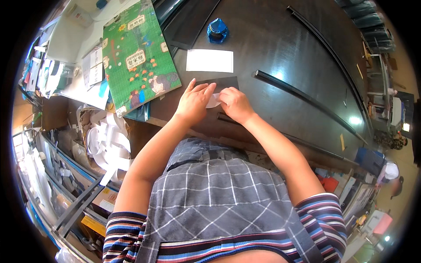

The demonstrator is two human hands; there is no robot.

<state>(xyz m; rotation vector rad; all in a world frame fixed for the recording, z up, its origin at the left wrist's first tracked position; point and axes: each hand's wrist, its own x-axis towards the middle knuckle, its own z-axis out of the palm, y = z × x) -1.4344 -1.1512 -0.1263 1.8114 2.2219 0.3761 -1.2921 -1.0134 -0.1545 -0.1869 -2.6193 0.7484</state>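
My right hand (237,104) pinches a small white strip (212,101) that looks like paper or film, with its fingers bent together at the strip's edge. Beside it, my left hand (193,101) has its fingers stretched out and apart, close to the strip's other side. Both hands are over a dark flat rectangular piece (226,82) on the dark tabletop, partly covered by them. Just beyond lies a white rectangular sheet (209,61). Farther back stands a dark round item in crumpled blue wrapping (217,31).
A green patterned board (139,57) lies at the left. Long black bars (302,96) cross the dark table (263,48) at the right. Below left, a cardboard box (84,115) holds tangled white strips (109,138). Metal rails (81,204) run near my left elbow.
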